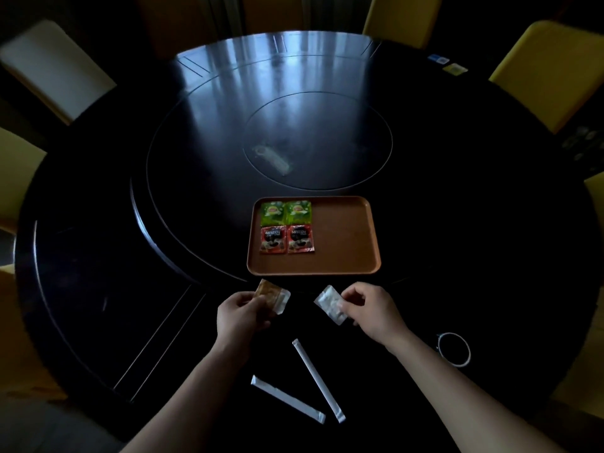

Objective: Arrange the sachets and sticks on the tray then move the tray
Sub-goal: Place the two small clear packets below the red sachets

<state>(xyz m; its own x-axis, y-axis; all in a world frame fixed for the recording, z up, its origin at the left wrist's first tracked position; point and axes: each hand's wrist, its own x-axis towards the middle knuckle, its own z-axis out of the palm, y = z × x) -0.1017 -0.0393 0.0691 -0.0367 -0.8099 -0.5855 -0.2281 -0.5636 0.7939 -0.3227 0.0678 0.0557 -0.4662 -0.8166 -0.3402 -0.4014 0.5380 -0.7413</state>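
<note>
From the head camera, we're looking down on a dark, glossy round surface [98,289] in dim light, with pale and yellow chairs [552,73] ringed around it. The brown tray [343,243] sits just beyond both hands, and its left half is filled: two green sachets [286,212] side by side along the far edge, two red sachets [287,239] directly below them, all four lying flat in a neat block. The right half of the tray is bare.

Left hand [240,313] is pinched on a brown-and-clear sachet [273,295], held up just short of the tray's near rim. Right hand [367,308] grips a white sachet [330,304] between thumb and fingertips, also just below the rim. The two held sachets are near each other but apart.

Closer to the person, between the forearms, two white sticks lie on the surface: the left stick [287,398] and the longer-looking right stick [318,380], angled so their near ends almost meet in a V; whether they touch, I cannot tell. Off by the right forearm lies a thin ring [465,353], its nature unclear.
</note>
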